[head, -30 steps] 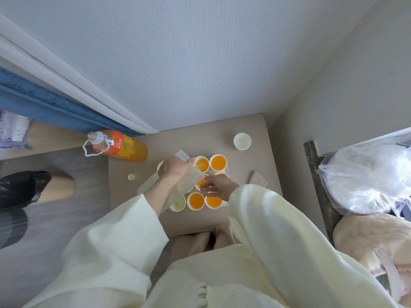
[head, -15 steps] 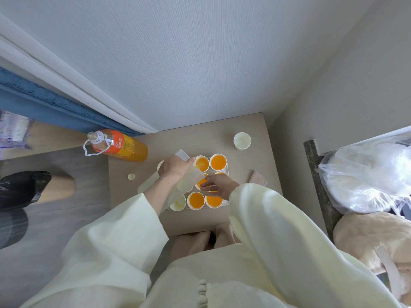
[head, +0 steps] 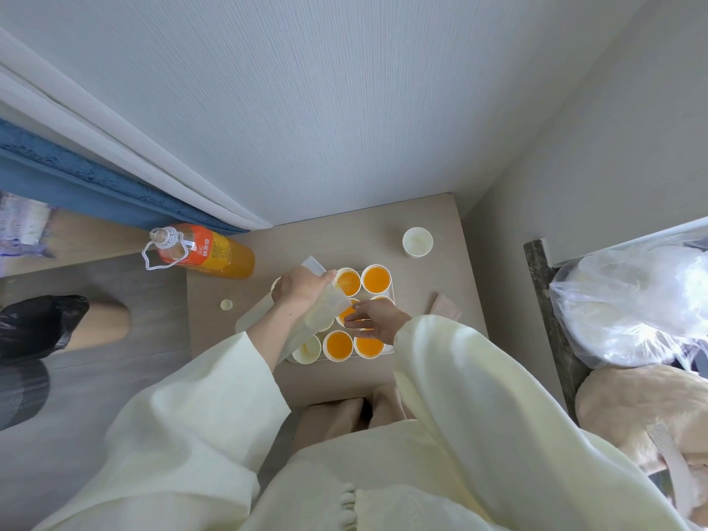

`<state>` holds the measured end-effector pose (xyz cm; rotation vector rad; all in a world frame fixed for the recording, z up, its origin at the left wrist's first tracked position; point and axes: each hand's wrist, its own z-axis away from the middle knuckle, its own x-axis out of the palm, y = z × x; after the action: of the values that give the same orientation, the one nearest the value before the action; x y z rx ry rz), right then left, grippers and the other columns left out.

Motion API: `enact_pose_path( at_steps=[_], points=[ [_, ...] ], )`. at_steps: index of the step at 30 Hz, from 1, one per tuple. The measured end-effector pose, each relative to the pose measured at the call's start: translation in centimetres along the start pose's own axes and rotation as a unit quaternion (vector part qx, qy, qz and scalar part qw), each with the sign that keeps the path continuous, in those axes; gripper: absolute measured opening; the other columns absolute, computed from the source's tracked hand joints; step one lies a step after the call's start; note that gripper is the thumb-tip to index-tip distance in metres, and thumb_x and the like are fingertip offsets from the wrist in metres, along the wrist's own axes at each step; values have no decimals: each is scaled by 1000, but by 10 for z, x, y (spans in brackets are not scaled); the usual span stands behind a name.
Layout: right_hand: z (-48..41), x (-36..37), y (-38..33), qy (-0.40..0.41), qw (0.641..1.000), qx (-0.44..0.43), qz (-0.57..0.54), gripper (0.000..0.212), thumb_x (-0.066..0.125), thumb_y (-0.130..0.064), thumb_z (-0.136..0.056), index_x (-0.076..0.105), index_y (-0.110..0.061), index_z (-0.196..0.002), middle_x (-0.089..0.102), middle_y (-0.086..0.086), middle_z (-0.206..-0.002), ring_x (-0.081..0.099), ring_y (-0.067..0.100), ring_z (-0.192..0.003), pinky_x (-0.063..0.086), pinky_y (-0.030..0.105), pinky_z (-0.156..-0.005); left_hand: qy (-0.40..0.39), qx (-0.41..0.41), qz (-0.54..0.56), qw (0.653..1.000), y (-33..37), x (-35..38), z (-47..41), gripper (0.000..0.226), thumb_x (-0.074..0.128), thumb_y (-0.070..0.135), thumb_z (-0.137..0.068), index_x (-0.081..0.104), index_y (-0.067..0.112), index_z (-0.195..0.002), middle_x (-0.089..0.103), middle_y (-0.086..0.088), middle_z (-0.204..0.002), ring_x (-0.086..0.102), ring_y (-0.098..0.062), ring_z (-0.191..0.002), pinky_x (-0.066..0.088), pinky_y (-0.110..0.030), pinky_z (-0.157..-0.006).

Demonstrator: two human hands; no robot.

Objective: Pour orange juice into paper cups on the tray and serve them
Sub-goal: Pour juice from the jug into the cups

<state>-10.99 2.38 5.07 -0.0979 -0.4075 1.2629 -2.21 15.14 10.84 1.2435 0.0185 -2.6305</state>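
Observation:
My left hand (head: 302,287) grips a clear plastic jug (head: 325,312) and tilts it, spout down, over a middle paper cup (head: 346,314) that holds orange juice. My right hand (head: 377,318) has its fingers round that cup on its right side. The white tray (head: 392,297) carries several paper cups. Two full ones (head: 376,278) stand at the back and two (head: 338,344) at the front. A front-left cup (head: 306,350) has only a trace of juice. The open juice bottle (head: 207,252) stands at the table's left.
A single empty paper cup (head: 417,242) stands at the back right of the small table (head: 383,224). The bottle cap (head: 226,304) lies left of the tray, and a pinkish cloth (head: 446,305) to its right. Plastic bags (head: 632,300) fill the far right. A wall is behind.

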Motion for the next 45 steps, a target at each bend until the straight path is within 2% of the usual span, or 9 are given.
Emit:
enact_pose_path(
  at_steps=[13,16,29,32,36,45],
  points=[
    [-1,-1,1,5,1000,0,-9,22,52,-12,-97,62,-10,-117,70,12,-107,68,23,-96,58,36,-82,2,13,-25,1000,2,0,-1,57,48,69,-86,56,13,-89,65,-8,-101,56,-22,-84,41,-29,-62],
    [-3,-1,2,8,1000,3,-5,22,52,-11,-97,62,-9,-118,70,11,-106,69,23,-95,58,36,-83,9,20,-32,999,3,1,-2,58,47,70,-85,56,13,-87,66,-9,-101,60,-24,-89,42,-30,-64],
    [-6,0,5,14,1000,14,3,18,54,-16,-98,61,-12,-114,71,10,-105,69,23,-96,59,35,-80,21,41,-60,997,7,1,-2,57,49,69,-85,57,13,-89,66,-8,-103,59,-25,-90,39,-30,-63],
    [-7,0,5,11,1000,13,-1,22,54,-14,-97,59,-12,-118,71,10,-104,69,23,-97,59,35,-81,22,48,-68,996,8,1,-1,55,48,68,-87,56,13,-89,65,-8,-102,54,-22,-84,39,-30,-62],
    [-7,0,6,9,1000,12,-6,27,55,-15,-97,58,-12,-124,70,10,-104,69,24,-98,58,36,-83,28,57,-75,995,12,1,-2,58,49,67,-86,61,11,-96,66,-9,-105,60,-27,-95,40,-31,-65],
    [-9,-1,7,-4,1000,29,-11,35,48,-5,-98,51,-11,-132,70,11,-108,68,25,-101,56,41,-89,37,93,-127,987,23,2,-3,61,49,66,-87,65,9,-100,67,-9,-105,62,-26,-95,42,-29,-64]
  ],
)
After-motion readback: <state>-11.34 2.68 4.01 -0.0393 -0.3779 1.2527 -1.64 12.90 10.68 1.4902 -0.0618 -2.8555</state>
